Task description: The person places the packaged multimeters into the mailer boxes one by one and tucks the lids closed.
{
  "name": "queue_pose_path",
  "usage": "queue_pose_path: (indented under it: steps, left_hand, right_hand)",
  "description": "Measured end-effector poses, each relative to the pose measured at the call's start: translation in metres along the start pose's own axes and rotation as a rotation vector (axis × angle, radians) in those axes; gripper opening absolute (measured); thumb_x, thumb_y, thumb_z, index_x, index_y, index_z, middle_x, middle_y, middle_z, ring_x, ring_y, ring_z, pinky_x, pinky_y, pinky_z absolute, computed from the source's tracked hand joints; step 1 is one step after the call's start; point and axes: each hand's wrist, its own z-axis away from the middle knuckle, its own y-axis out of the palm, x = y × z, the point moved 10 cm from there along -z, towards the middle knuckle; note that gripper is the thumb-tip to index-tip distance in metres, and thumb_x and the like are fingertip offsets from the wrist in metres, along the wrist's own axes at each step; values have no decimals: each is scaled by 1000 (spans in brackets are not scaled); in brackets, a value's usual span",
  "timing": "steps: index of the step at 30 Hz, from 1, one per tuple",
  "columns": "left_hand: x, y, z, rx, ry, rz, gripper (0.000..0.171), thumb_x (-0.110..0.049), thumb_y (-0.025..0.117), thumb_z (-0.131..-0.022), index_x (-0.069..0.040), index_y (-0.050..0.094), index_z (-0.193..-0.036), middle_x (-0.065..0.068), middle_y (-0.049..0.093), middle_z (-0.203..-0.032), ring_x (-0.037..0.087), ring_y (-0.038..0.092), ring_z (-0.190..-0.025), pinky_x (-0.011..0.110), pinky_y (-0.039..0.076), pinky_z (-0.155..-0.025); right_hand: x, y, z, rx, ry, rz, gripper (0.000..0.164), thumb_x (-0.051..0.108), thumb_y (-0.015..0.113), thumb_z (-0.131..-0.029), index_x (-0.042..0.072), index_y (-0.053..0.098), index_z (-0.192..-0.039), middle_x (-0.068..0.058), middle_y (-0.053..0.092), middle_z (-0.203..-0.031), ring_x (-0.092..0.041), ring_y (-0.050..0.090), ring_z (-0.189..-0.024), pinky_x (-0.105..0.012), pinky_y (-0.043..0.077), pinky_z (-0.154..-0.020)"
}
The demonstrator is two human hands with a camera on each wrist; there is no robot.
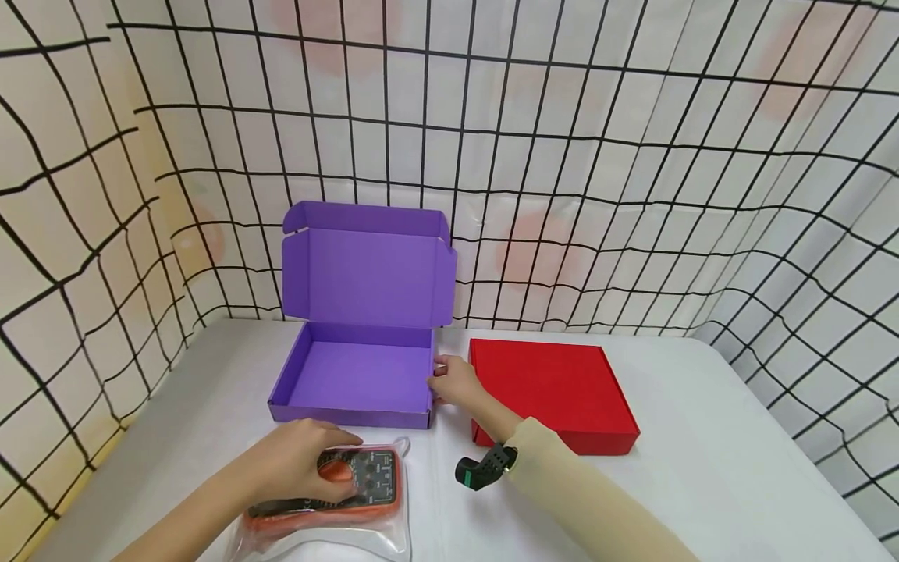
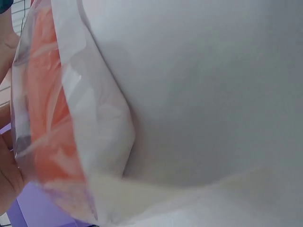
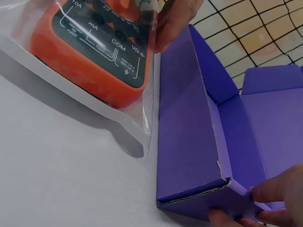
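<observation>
An orange and black multimeter (image 1: 379, 476) lies inside a clear plastic bag (image 1: 400, 531) in front of the purple box (image 1: 351, 417). My left hand (image 1: 295, 460) grips the multimeter from above through the bag, thumb on the near side and fingers on the far side. In the right wrist view, its printed face with the socket labels shows on the multimeter (image 3: 102, 52), which appears tilted. The purple cardboard box stands with its lid (image 1: 372, 273) raised, and nothing shows inside. My right hand (image 1: 456, 381) pinches the box's right side wall, thumb inside and fingers outside.
A closed red box (image 1: 555, 390) sits to the right of the purple one, under my right forearm. A black wristband (image 1: 486, 467) is on my right wrist. White cloth with a black grid (image 1: 548, 164) rises behind and beside the white table (image 1: 702, 468).
</observation>
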Motion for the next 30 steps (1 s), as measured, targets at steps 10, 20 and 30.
queue_pose_path:
  steps: [10, 20, 30]
  left_hand:
    - [3, 0, 6, 90, -7, 51, 76, -61, 74, -60, -5, 67, -111, -4, 69, -95, -2, 48, -69, 20, 44, -59]
    - [-4, 6, 6, 168, -39, -90, 82, -56, 79, -54, -7, 61, -117, -7, 66, -97, 5, 56, -80, 29, 49, -68]
    - [5, 17, 6, 203, -130, -54, 82, -54, 82, -51, -6, 60, -113, -15, 58, -86, 4, 48, -72, 29, 46, -64]
  right_hand:
    - [-4, 4, 1, 16, 4, -9, 47, 0, 53, -87, -11, 41, -132, -29, 56, -116, -39, 62, -95, -42, 56, -62]
    - [-4, 7, 2, 38, 22, 16, 47, 1, 52, -89, -10, 39, -133, -29, 55, -118, -39, 60, -99, -41, 56, -62]
    - [-3, 10, 3, 61, 17, 26, 47, 1, 50, -91, -10, 37, -135, -28, 55, -116, -38, 63, -92, -43, 55, -65]
